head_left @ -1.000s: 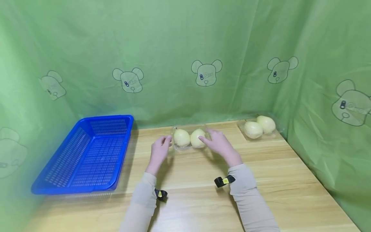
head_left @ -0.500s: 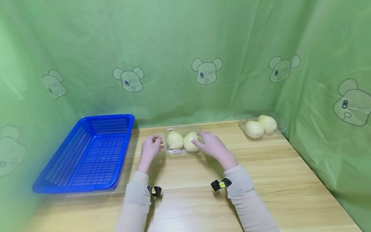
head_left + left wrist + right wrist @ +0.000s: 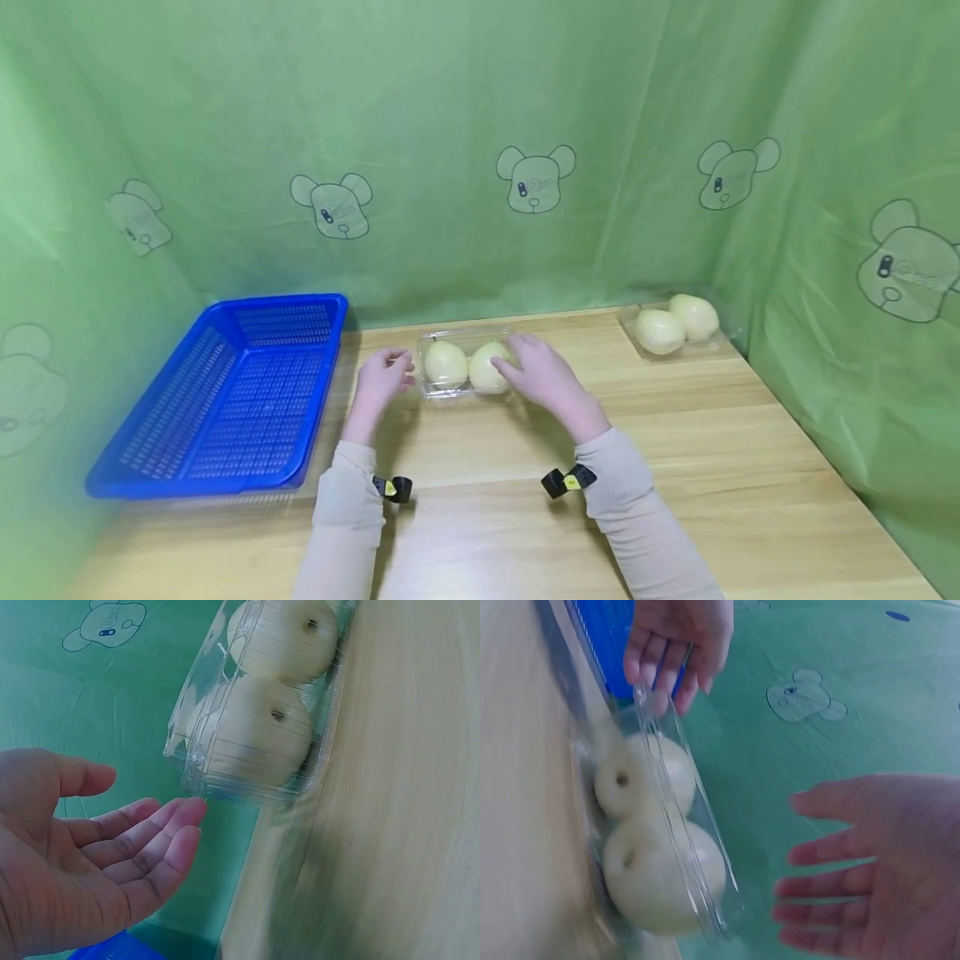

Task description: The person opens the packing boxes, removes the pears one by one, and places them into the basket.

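A clear plastic clamshell box (image 3: 472, 333) lies on the table near the back. Inside it sit two pale yellow pears, the left pear (image 3: 446, 365) and the right pear (image 3: 486, 372). My left hand (image 3: 381, 382) is at the box's left end, fingers loosely bent; in the left wrist view this hand (image 3: 90, 862) has its fingertips just off the box's end (image 3: 217, 787). At the other end is my right hand (image 3: 546, 375), overlapping the right pear in the head view. In the right wrist view, a gap shows between its straight, spread fingers (image 3: 825, 881) and the box.
A blue plastic basket (image 3: 311, 417) with slotted sides stands at the left. At the back right lies a second clear box with two pears (image 3: 660, 332) (image 3: 693, 318). Green cloth (image 3: 442, 275) printed with bear heads walls in the wooden table (image 3: 480, 517).
The middle box of pears has shifted left and a little toward me, mostly in the first half second. Both hands have shifted left too.
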Available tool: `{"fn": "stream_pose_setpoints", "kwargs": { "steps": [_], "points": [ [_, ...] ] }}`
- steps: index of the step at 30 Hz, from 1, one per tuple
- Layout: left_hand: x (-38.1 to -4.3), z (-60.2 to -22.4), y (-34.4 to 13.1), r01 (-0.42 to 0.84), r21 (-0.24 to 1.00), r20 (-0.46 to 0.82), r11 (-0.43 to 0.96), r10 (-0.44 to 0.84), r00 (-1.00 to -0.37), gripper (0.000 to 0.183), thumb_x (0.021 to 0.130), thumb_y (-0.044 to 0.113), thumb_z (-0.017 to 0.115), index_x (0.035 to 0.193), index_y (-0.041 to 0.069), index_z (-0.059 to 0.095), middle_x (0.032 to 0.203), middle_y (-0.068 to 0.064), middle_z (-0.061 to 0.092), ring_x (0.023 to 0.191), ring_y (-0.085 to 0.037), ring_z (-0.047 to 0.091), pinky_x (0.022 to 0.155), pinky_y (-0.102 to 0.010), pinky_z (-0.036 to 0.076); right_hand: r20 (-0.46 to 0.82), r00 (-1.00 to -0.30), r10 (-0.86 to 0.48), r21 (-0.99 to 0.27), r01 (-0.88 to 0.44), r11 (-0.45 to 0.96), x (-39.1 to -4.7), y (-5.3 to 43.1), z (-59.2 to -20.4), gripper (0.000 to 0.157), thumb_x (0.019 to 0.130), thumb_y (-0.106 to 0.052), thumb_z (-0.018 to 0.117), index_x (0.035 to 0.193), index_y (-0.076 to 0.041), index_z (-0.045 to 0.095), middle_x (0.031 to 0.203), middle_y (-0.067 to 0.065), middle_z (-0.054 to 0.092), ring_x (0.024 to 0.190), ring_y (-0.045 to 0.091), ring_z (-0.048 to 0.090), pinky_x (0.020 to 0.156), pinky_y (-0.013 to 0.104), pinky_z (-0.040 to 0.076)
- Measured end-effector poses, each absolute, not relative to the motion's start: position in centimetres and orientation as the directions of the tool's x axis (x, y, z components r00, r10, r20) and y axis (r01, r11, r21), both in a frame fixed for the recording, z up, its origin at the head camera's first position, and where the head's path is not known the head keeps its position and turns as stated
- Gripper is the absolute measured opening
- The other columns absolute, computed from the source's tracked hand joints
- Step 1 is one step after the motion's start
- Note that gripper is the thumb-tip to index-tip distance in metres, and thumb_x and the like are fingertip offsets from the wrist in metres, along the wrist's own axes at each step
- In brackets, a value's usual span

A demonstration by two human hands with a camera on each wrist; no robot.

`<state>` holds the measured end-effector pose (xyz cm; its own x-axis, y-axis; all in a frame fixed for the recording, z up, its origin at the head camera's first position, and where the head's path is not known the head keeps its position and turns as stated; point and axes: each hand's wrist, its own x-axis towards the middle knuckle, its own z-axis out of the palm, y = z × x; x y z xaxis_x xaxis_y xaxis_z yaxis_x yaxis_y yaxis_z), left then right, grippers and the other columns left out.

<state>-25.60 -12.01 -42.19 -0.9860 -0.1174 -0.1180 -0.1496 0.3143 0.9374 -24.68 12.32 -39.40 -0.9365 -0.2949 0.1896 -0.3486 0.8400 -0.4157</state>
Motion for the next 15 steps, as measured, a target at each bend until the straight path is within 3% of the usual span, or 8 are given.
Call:
{"fn": "stream_pose_setpoints", "kwargs": {
  "steps": [5,9,12,15],
  "points": [
    [-25.9,-42.4,-12.2,-0.164,0.966,-0.144,0.199,-0.112,-0.983,0.037,0.091,0.021,0.047,0.122,0.001,0.050,0.112,-0.023,0.060,0.095,-0.032,0.063,0.084,-0.039,0.052,0.337,-0.888,-0.312,-0.549,-0.455,0.701,-24.1,10.3,-39.8,0.033,0.088,-0.030,0.054,0.111,-0.007,0.060,0.101,0.006,0.063,0.093,0.021,0.059,0.080,0.032,0.051],
    [-26.4,-43.2,-12.7,-0.180,0.983,-0.177,0.022,-0.095,-0.980,0.036,0.091,0.019,0.046,0.121,0.001,0.050,0.116,-0.024,0.057,0.101,-0.034,0.060,0.088,-0.037,0.050,0.390,-0.863,-0.320,-0.654,-0.505,0.563,-23.6,8.5,-40.8,0.021,0.087,-0.022,0.055,0.100,-0.008,0.064,0.087,0.002,0.064,0.076,0.012,0.057,0.065,0.020,0.051],
    [-26.6,-43.7,-13.0,-0.185,0.975,-0.193,-0.126,-0.056,-0.980,0.036,0.091,0.015,0.044,0.123,-0.002,0.046,0.121,-0.026,0.053,0.109,-0.036,0.054,0.092,-0.038,0.048,0.345,-0.885,-0.314,-0.756,-0.460,0.466,-23.1,7.3,-41.4,0.017,0.086,-0.021,0.056,0.095,-0.010,0.064,0.081,0.006,0.065,0.069,0.013,0.056,0.060,0.019,0.050],
    [-26.7,-44.0,-13.3,-0.190,0.945,-0.198,-0.266,-0.001,-0.980,0.038,0.092,0.012,0.041,0.126,-0.005,0.042,0.127,-0.028,0.047,0.116,-0.037,0.049,0.097,-0.039,0.044,0.187,-0.915,-0.358,-0.909,-0.299,0.290,-22.7,6.5,-42.1,0.019,0.087,-0.023,0.055,0.096,-0.008,0.063,0.082,0.013,0.064,0.068,0.016,0.058,0.060,0.023,0.051]
  ]
}}
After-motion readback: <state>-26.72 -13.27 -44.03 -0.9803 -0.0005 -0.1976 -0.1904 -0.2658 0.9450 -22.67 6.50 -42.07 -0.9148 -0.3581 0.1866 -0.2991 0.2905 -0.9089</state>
